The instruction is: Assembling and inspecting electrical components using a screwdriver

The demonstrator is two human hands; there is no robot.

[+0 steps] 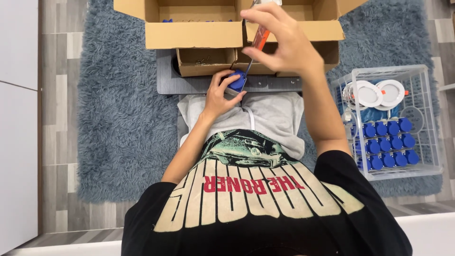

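Grey-blue shag rug [118, 118] under everything. Left hand [219, 97] grips a small blue part [237, 81], pressed on the edge of a dark low table [166, 80]. Right hand [279, 40] closed around an orange-handled screwdriver [259, 38], tip down on the blue part. Open cardboard boxes [194, 33] behind. Far right, a white wire basket [426, 118] with blue parts and white round lamp fittings [374, 93].

At upper centre of the frame, the left hand [219, 97] grips a small blue part [237, 81] on a grey board [189, 85], while the right hand [279, 40] holds an orange-handled screwdriver [259, 38] upright above it. Cardboard boxes [199, 28] sit behind; a white wire basket [429, 118] of blue parts stands at right.
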